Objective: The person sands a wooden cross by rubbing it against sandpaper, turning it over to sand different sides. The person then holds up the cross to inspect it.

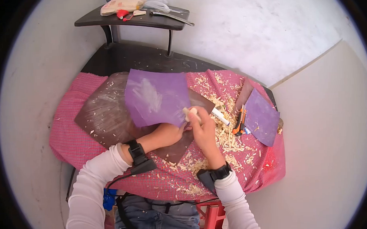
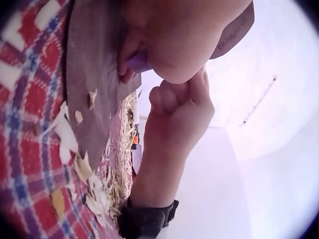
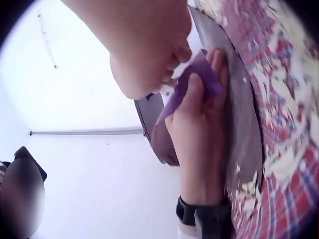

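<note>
My left hand (image 1: pixel 171 134) pinches the near right corner of a purple sheet of sandpaper (image 1: pixel 158 91), thumb on top and fingers beneath, as the right wrist view shows. The sheet bears pale dust streaks; printing shows on its brown back (image 2: pixel 235 36) in the left wrist view. A small pale piece of wood (image 1: pixel 190 114) is gripped by my right hand (image 1: pixel 205 132), right at the sandpaper's near right corner. Its shape is mostly hidden by the fingers. Under both hands lies a dark brown sheet (image 1: pixel 102 111), dusty and dotted with shavings.
A red checked cloth (image 1: pixel 70 126) covers the table, strewn with wood shavings (image 1: pixel 229 141). To the right lie a white marker (image 1: pixel 220 116), an orange-and-black cutter knife (image 1: pixel 240 120) and another purple sandpaper piece (image 1: pixel 261 118). A black raised shelf (image 1: pixel 95 18) stands behind, holding a bag and tools.
</note>
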`<action>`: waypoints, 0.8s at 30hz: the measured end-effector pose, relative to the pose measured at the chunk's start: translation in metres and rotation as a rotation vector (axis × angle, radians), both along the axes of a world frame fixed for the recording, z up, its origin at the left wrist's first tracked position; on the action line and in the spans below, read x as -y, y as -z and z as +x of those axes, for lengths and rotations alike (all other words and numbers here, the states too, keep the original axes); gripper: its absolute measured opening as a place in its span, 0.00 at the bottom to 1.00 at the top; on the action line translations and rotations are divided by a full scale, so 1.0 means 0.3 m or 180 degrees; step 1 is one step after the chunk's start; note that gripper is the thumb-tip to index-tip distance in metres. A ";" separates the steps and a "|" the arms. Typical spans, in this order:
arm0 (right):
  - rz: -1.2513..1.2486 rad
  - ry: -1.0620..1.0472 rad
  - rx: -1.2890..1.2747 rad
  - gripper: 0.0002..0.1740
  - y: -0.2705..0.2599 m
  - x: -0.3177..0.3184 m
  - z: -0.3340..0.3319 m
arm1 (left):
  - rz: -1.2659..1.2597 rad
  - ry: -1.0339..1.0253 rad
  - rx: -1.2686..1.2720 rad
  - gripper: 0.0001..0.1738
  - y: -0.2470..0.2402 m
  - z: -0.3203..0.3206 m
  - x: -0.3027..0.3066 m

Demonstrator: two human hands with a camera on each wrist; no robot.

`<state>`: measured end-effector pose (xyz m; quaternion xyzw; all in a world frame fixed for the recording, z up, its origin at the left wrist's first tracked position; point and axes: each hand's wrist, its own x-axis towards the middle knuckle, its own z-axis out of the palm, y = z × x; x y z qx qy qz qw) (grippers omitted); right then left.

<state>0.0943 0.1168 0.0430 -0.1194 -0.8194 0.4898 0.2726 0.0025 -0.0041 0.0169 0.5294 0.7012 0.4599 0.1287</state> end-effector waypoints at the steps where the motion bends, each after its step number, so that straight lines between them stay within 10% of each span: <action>1: 0.0057 0.0068 0.0113 0.12 -0.010 -0.014 -0.002 | 0.0046 -0.0033 -0.0009 0.17 0.006 0.004 0.001; 15: 0.0338 0.0044 -0.0212 0.12 0.035 0.016 -0.008 | 0.0665 -0.0268 -0.0376 0.16 0.082 0.004 -0.026; 21: 0.0050 0.0316 0.0243 0.15 0.017 -0.013 -0.003 | 0.0348 0.0033 0.2377 0.23 0.093 -0.027 -0.033; 24: 0.0691 0.0270 0.0233 0.15 0.005 0.012 0.006 | 0.0571 0.0115 0.2128 0.23 0.068 -0.026 -0.032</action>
